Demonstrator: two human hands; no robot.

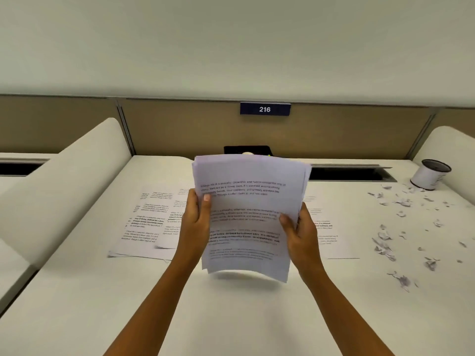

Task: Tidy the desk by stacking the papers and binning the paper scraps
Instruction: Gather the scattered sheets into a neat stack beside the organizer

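Observation:
I hold a stack of printed papers (246, 214) upright above the middle of the white desk (102, 291). My left hand (196, 217) grips its left edge, thumb on the front sheet. My right hand (298, 229) grips the right edge the same way. The stack's bottom edge hangs just clear of the desk. More printed sheets (149, 222) lie flat on the desk at the left, and another sheet (326, 232) lies behind my right hand. Several torn paper scraps (390, 237) are scattered across the desk's right side. A small white bin (430, 177) stands at the far right.
White side dividers rise at the left (64, 186) and the right (452, 142). A tan back panel carries a blue "216" plate (264, 109). A dark cable slot (352, 173) runs along the desk's back edge, and a black object (246, 149) sits behind the held stack.

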